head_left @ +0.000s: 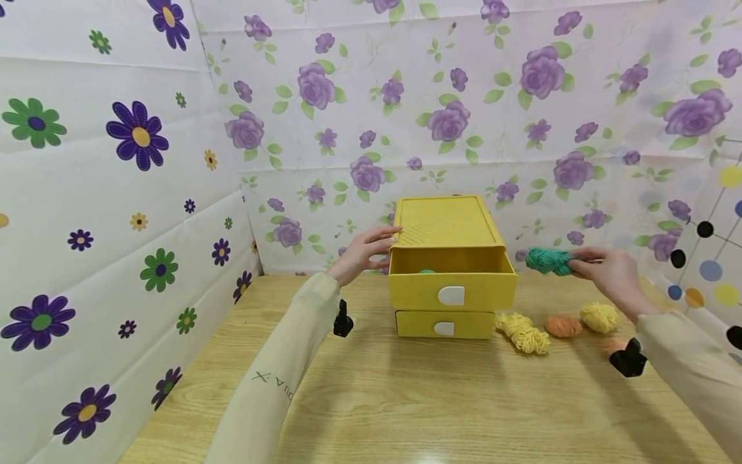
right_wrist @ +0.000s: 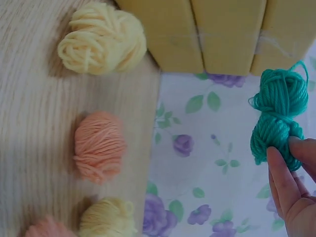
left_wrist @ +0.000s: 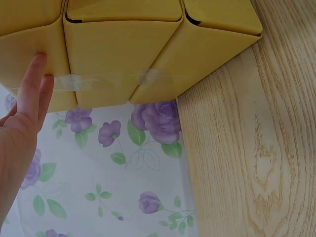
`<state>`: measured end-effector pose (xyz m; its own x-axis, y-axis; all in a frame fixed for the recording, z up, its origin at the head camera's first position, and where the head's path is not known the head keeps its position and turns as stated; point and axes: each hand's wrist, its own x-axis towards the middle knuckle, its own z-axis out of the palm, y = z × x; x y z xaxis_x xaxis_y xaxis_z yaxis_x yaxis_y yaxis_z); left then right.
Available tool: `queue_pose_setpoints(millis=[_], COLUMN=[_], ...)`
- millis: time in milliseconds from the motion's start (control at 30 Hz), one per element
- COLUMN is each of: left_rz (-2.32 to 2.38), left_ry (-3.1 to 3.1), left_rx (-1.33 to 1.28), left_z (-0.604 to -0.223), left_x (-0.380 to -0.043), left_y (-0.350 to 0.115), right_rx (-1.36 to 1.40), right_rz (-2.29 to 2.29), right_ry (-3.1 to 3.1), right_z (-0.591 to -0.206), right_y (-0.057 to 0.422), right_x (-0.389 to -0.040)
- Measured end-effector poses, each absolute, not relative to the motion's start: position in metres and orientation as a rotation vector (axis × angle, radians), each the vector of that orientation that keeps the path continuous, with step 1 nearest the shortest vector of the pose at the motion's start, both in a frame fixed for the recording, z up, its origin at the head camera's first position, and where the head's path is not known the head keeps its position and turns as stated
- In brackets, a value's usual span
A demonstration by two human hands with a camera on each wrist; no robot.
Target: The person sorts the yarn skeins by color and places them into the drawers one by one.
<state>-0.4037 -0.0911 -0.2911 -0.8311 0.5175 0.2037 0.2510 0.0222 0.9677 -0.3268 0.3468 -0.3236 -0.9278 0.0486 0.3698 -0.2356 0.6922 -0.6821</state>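
A yellow drawer box (head_left: 443, 222) stands on the table, its upper drawer (head_left: 417, 293) pulled out and the drawer below (head_left: 417, 325) pushed in. Inside the upper drawer a bit of green yarn (head_left: 427, 271) shows; the rest is hidden by its front. My left hand (head_left: 364, 255) rests its fingers against the box's left side, and the left wrist view shows these fingers (left_wrist: 32, 89) extended along the yellow wall. To the right of the box, my right hand (head_left: 608, 270) pinches one end of a green yarn skein (right_wrist: 280, 106), holding it above the table.
On the table right of the box lie a long yellow yarn skein (head_left: 523, 333), an orange yarn ball (head_left: 563, 327), a round yellow one (head_left: 599, 317) and another orange one (head_left: 614, 347), partly hidden by the right wrist's black mount (head_left: 628, 359). Flowered sheets (head_left: 348, 96) hang behind and at left.
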Motion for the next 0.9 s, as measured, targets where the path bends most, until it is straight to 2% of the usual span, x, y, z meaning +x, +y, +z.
queue_pose_setpoints(millis=[900], left_rz=[1.922], left_ry=[2.066], left_rx=[0.803], left_z=[-0.294], left_x=[-0.406], left_y=[-0.092], right_rx=[0.192], right_rz=[1.142], right_ry=[-2.55], right_z=[-0.265], right_y=[0.317], right_x=[-0.299])
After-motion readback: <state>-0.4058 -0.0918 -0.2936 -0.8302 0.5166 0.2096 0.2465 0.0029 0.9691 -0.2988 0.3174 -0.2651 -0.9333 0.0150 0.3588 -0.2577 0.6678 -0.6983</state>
